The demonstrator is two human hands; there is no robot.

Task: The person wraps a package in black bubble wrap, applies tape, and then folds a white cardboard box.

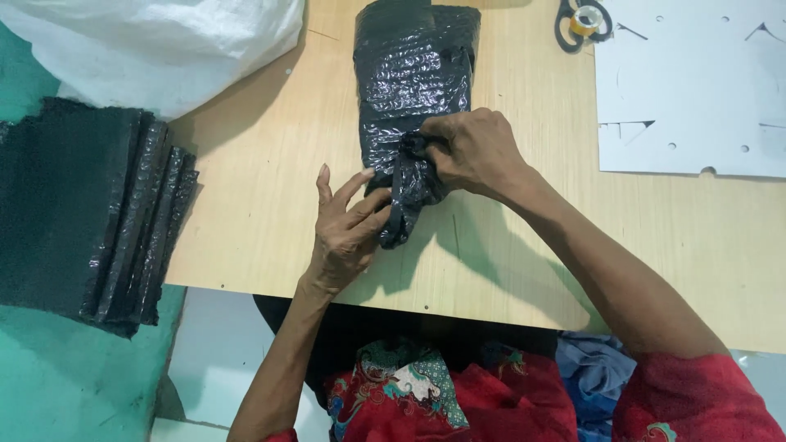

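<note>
A black bubble-wrap bag (pixel 413 90) lies on the wooden counter (pixel 270 188), running from the far edge toward the person, its near end bunched and twisted. The right hand (pixel 475 151) is closed on that bunched part, fingers pinching the gathered plastic. The left hand (pixel 344 229) lies just left of the twisted tail, fingers loosely spread, with the thumb and fingertips touching the plastic; it presses rather than grips.

On the left, a stack of black sheets (pixel 82 213) rests partly on the counter's left edge and partly over a green surface (pixel 49 385). A white sack (pixel 164 41) sits at the far left. A white sheet with cut-outs (pixel 688 82) covers the far right of the counter, and just beside its far left corner lie black scissors (pixel 581 23) with a roll of tape.
</note>
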